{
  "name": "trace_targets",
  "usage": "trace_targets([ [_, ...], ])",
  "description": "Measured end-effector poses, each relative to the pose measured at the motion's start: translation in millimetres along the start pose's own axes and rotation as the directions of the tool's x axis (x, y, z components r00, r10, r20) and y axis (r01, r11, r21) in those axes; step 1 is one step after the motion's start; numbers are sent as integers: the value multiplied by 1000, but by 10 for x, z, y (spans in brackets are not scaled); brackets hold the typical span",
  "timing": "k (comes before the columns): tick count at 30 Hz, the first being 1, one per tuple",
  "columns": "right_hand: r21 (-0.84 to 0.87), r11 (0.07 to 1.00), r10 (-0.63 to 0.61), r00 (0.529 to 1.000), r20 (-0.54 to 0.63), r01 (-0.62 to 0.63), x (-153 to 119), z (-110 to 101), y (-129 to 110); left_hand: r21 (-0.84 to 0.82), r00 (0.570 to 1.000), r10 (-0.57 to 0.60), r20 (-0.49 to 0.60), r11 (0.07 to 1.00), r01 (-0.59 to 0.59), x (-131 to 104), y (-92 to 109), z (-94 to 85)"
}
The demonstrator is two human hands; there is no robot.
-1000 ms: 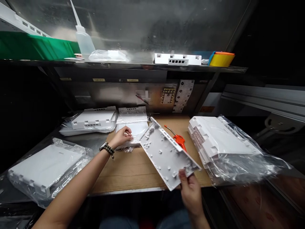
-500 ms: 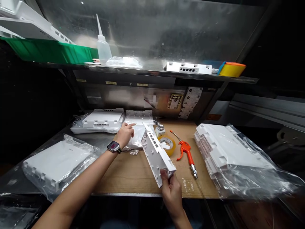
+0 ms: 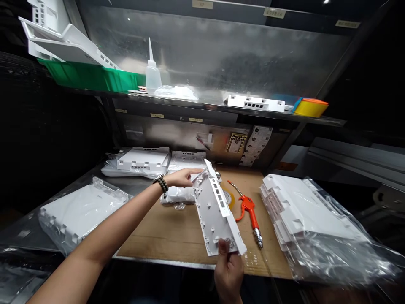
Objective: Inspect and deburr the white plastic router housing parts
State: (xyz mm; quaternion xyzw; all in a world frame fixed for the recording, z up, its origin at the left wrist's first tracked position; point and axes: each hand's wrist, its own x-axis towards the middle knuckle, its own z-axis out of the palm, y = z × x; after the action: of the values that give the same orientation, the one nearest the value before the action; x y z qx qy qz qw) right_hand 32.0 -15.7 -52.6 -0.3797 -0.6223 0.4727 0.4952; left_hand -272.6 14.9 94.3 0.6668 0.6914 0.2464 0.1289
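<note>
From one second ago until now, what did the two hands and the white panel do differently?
The right hand kept its grip on the white panel and turned it up onto its edge. The left hand left the bagged part and reached out, open, to the panel's far end. The orange air gun and the wrapped stacks stayed put.

One head-worn view, looking forward and down over the surface [image 3: 177, 236].

I have only this single camera (so no second view overlaps it), sitting above and behind the hands: the left hand [image 3: 182, 178] reaches in from the lower left, the right hand [image 3: 228, 270] rises from the bottom edge, very near the lens. It faces the back wall squarely, taking in the shelf [image 3: 202, 107] overhead across the upper frame, with the surface's near edge low down and dark at both sides.
</note>
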Motion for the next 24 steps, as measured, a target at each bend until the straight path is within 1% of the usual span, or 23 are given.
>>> trace_targets([
  [1,-2,1000,1,1000,2,-1,-9,5,17,-24,1000,20,10,1000,-20,-17,45,3],
  [3,-16,1000,2,1000,17,-2,-37,11,35,-46,998,51,-26,998,-52,-48,125,21],
  [4,-28,1000,-1,1000,20,2,-60,12,33,-40,996,59,-70,997,-62,-63,161,36],
  [6,-57,998,-7,1000,13,8,-119,12,7,8,979,64,-194,998,-64,-98,232,84],
  [8,-74,997,1,1000,-17,-2,-170,4,-47,96,945,81,-317,994,-53,-152,320,159],
  [10,-64,997,48,998,-40,-51,-172,-29,-109,202,915,128,-381,978,-53,-239,433,258],
  [12,-21,990,141,989,-34,-141,-102,-111,-150,299,904,193,-381,951,-77,-355,559,367],
  [14,62,968,241,970,10,-241,19,-242,-151,367,900,239,-364,925,-98,-488,668,474],
  [16,162,937,307,951,39,-309,139,-390,-123,415,905,238,-354,907,-76,-618,743,577],
  [18,233,914,339,941,6,-331,205,-506,-102,423,927,198,-319,905,-48,-729,793,677],
  [20,212,924,344,934,-100,-318,193,-554,-121,349,951,180,-251,933,-84,-815,855,770],
  [22,75,953,303,928,-215,-293,129,-534,-187,180,959,215,-187,967,-181,-882,971,851],
  [23,-12,961,265,929,-258,-277,93,-506,-230,81,955,243,-173,969,-232,-911,1056,888],
  [24,-84,965,218,936,-276,-250,63,-470,-273,-12,948,271,-169,961,-277,-938,1159,924],
])
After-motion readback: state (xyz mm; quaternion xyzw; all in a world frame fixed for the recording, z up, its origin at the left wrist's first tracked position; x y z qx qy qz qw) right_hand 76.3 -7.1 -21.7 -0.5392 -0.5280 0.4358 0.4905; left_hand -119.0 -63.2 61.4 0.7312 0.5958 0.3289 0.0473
